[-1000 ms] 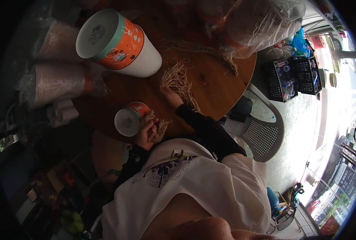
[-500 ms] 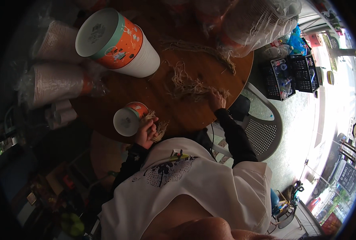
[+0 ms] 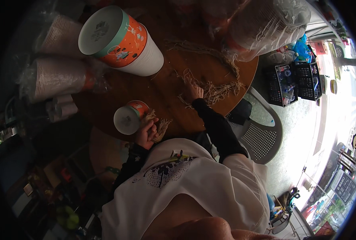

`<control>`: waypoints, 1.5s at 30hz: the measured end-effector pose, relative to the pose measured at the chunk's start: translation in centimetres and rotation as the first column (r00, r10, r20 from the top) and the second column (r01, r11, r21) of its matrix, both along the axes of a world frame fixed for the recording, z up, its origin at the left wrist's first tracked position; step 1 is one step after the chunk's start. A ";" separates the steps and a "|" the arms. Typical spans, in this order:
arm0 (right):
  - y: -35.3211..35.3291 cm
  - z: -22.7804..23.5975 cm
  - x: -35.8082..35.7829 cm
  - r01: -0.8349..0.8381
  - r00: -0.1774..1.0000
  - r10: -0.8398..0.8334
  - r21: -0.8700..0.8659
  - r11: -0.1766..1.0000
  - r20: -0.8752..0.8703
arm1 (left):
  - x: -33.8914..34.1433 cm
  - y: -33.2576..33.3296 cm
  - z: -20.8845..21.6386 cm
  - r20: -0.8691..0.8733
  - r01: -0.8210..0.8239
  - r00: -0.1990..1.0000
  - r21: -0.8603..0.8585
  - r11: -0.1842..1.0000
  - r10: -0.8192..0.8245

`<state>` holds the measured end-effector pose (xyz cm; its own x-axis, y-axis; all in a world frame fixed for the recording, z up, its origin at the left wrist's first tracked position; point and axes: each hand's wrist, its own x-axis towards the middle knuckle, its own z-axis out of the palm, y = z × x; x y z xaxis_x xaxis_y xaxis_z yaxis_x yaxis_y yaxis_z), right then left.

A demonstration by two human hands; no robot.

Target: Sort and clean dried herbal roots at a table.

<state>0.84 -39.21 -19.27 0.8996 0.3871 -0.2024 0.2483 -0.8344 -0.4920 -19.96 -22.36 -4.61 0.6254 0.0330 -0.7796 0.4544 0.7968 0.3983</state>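
My left hand [image 3: 146,133] is closed around a bunch of tan, string-like strands [image 3: 162,129] at the table's near edge. Their frayed ends stick out on both sides of the fingers. Beside that hand, an upturned orange-and-white paper cup [image 3: 126,121] lies tilted, its pale base showing. Over the middle of the table, my right hand [image 3: 195,93] has its fingers bent down into a loose tangle of the same strands [image 3: 222,92]. The fingertips are partly hidden among strands and appear pinched on some of them.
A tall stack of upturned paper cups [image 3: 122,42] stands on the wooden table [image 3: 162,96]. Plastic-wrapped cup stacks [image 3: 60,79] sit at left, another wrapped stack [image 3: 266,30] at the far right. Beyond the table are a grey chair [image 3: 262,136] and black crates of bottles [image 3: 284,86].
My right hand has moved left from the right end of the strand pile to its left part. The tangle now spreads farther right. My left hand keeps its hold, nearly still.
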 end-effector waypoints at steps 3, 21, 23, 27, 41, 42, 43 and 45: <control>0.1 -0.1 -2.2 -0.123 0.988 0.118 0.050 0.991 0.098 | 0.0 -0.2 0.1 0.017 0.003 1.000 -0.016 1.000 -0.003; -1.4 -0.5 3.6 -0.072 0.997 0.073 0.039 0.997 -0.035 | 0.1 0.1 -0.2 0.012 -0.026 1.000 -0.019 0.999 0.026; -0.7 -0.6 3.7 -0.109 0.994 0.109 -0.007 0.994 0.016 | -0.3 0.3 -0.2 0.010 -0.038 0.999 -0.007 0.999 0.038; 1.1 0.3 4.3 -0.179 0.983 0.172 -0.135 0.974 -0.067 | -0.9 0.5 -0.2 -0.018 -0.060 0.998 0.004 0.998 0.060; 1.3 -1.9 3.2 -0.237 0.969 0.242 -0.083 0.968 0.052 | -0.4 0.2 0.2 -0.017 -0.036 0.999 0.024 0.999 0.036; 1.3 -2.8 3.5 -0.221 0.973 0.227 -0.109 0.969 0.041 | -0.5 0.2 0.1 -0.021 -0.033 0.999 0.032 0.999 0.034; 1.4 -3.6 3.9 -0.216 0.974 0.221 -0.109 0.970 0.043 | -0.5 0.1 0.0 -0.019 -0.027 0.999 0.032 0.999 0.028; 1.9 -4.4 4.3 -0.052 0.994 0.036 -0.155 0.986 -0.105 | -0.6 0.2 -0.3 -0.011 -0.014 1.000 0.022 1.000 0.015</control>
